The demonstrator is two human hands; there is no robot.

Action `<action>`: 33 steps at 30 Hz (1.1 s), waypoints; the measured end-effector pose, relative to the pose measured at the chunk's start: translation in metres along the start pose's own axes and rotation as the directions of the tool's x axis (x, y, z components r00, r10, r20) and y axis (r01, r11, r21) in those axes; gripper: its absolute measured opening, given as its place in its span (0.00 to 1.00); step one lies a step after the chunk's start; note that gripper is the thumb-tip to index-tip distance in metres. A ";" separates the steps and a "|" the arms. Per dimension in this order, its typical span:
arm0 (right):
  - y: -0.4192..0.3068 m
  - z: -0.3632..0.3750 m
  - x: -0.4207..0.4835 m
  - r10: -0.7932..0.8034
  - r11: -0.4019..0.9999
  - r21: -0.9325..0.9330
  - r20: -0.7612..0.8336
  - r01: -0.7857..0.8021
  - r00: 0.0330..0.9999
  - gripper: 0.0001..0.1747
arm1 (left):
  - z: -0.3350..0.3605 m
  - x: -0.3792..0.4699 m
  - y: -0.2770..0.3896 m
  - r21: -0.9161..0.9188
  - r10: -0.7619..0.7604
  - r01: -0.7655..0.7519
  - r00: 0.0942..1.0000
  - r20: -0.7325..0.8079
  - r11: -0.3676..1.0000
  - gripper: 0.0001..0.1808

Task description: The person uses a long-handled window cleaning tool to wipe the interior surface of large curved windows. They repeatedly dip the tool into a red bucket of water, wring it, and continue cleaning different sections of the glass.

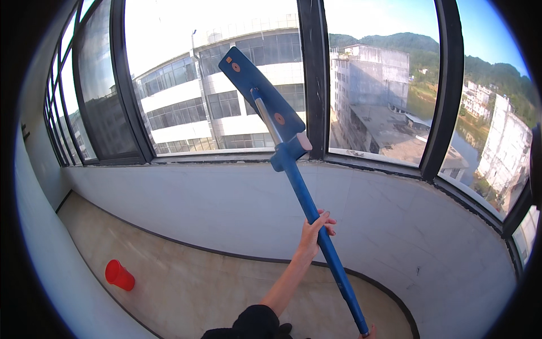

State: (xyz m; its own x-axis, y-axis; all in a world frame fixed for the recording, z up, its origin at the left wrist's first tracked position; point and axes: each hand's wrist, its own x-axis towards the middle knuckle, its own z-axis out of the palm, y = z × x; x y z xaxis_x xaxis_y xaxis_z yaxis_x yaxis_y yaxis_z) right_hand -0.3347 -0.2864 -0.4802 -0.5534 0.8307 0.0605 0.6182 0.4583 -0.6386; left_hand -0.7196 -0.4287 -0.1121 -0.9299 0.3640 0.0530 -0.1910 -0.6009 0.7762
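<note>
A blue flat mop slants up from the bottom right towards the window. Its flat rectangular head is in front of the large middle window pane; whether it touches the glass I cannot tell. Below the head, a blue wringer collar with a pale pad sits around the pole. My left hand is wrapped around the middle of the blue pole, its arm in a black sleeve. At the pole's lower end, my right hand shows only partly at the picture's bottom edge, gripping there.
A red bucket lies or stands on the tiled floor at the lower left. Dark window frames rise above a pale low wall that curves round to the right. Another wall borders the left side. Buildings and hills show outside.
</note>
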 end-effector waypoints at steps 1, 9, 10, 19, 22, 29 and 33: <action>0.020 0.012 0.003 0.020 0.998 -0.057 -0.007 -0.020 1.000 0.18 | 0.006 -0.001 -0.007 0.029 0.040 -0.039 0.998 -0.039 0.999 0.29; -0.041 -0.007 0.002 -0.038 0.997 0.067 0.039 0.035 0.999 0.16 | -0.007 -0.032 -0.036 0.058 -0.124 0.124 0.992 -0.009 0.991 0.28; -0.047 -0.010 0.003 -0.078 0.988 0.133 0.027 0.074 0.997 0.16 | -0.008 -0.030 -0.033 0.040 -0.157 0.155 0.987 0.030 0.987 0.27; -0.067 -0.118 -0.051 -0.026 0.973 0.199 0.607 -0.121 0.794 0.22 | -0.019 -0.052 0.001 -0.058 -0.218 0.228 0.966 0.142 0.972 0.29; -0.074 -0.069 -0.065 0.022 0.966 0.204 0.548 -0.160 0.836 0.22 | -0.034 -0.043 0.025 -0.057 -0.189 0.202 0.964 0.185 0.978 0.28; -0.144 0.061 -0.050 0.006 0.974 0.202 0.434 -0.104 0.901 0.25 | 0.006 0.081 0.165 0.075 0.160 -0.205 0.907 0.389 0.976 0.30; -0.300 0.070 0.020 -0.155 0.908 0.408 0.117 0.095 0.981 0.30 | 0.044 0.118 0.268 0.277 0.395 -0.501 0.845 0.360 0.820 0.31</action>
State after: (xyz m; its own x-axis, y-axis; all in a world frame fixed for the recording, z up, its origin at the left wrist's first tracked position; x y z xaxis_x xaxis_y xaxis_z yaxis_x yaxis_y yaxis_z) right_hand -0.5704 -0.4295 -0.3406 -0.7043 0.7066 0.0687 0.2809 0.3663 -0.8871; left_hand -0.8666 -0.5154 0.1302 -0.7486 0.3261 0.5774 0.3964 -0.4780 0.7839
